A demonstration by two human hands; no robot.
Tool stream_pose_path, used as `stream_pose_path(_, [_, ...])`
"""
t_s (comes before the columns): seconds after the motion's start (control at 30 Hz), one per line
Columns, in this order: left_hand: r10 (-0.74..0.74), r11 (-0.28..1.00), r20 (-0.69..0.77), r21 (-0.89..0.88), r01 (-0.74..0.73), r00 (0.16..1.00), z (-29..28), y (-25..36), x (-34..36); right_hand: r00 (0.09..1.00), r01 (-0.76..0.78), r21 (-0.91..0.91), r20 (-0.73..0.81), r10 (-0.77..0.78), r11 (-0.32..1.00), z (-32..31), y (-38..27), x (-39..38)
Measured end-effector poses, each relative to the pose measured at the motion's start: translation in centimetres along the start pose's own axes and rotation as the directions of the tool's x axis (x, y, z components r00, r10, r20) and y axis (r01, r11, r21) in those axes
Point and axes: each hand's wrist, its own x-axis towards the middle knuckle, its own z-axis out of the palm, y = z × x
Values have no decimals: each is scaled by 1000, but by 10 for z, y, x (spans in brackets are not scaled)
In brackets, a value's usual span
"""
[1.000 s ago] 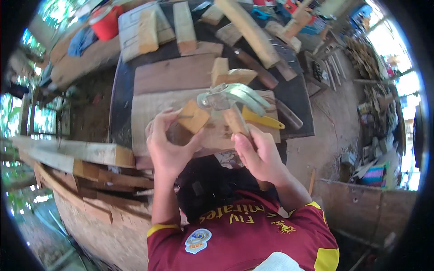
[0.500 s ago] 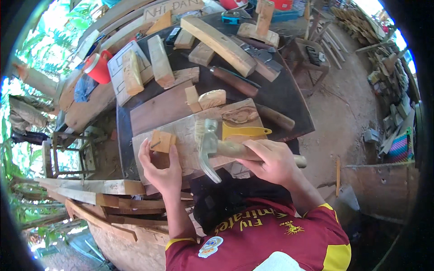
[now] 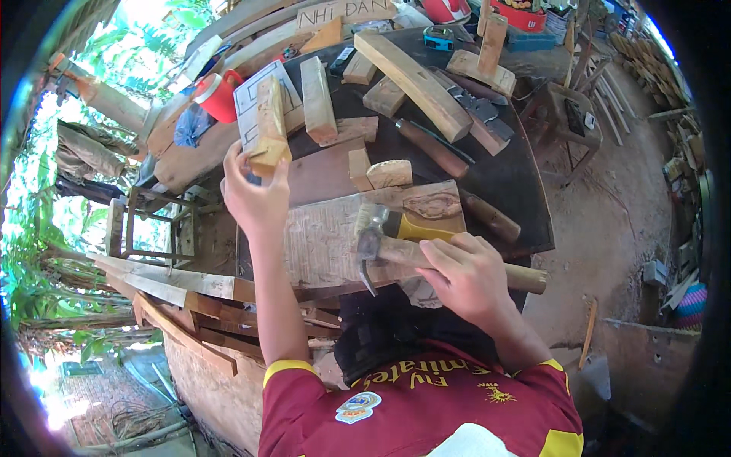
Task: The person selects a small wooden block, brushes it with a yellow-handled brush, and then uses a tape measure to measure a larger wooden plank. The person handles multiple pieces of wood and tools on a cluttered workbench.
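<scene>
My left hand (image 3: 256, 196) is closed, fingers and thumb gripping a small wooden block (image 3: 268, 158) above the far left of the bench. Behind it lies a longer pale wood piece (image 3: 270, 107). My right hand (image 3: 468, 276) wraps round the handle of a claw hammer (image 3: 371, 238), whose metal head points left with the claw toward me. Beneath the hammer is a broad rough wooden board (image 3: 316, 232). A brush with a yellow handle (image 3: 426, 230) rests on that board, partly hidden by the hammer.
On the dark bench (image 3: 533, 209) lie several wood offcuts, a thick beam (image 3: 415, 87), a wooden-handled tool (image 3: 432, 148) and a blue tape measure (image 3: 439, 38). A red jug (image 3: 218, 97) stands at the far left. Long planks (image 3: 179, 286) jut out at near left.
My left hand has carried the small block away from the rough board, farther out. The hammer stays over the board in my right hand. The whole view has shifted a little.
</scene>
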Motion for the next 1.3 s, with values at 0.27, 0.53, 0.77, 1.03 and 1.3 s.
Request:
stream_pose_path(0.27, [-61, 966, 192, 259, 9, 979, 65, -20, 33, 979, 49, 156, -201, -17, 987, 6, 10, -11])
stream_pose_path(0.53, [43, 997, 317, -79, -18, 947, 34, -32, -18, 946, 88, 178, -324, -26, 980, -57, 45, -28])
stream_pose_path(0.77, [-117, 991, 445, 106, 77, 888, -18, -14, -81, 882, -261, 282, -319, 347, 923, -118, 147, 47])
stream_pose_path(1.03, [-8, 1000, 420, -1, 9, 908, 4, -18, -80, 787, -480, 99, -391, 478, 872, -58, 296, 200])
stream_pose_path(1.3, [-32, 999, 431, 7, 32, 902, -6, -10, -78, 705, -396, 150, -582, 405, 906, -28, 273, 203])
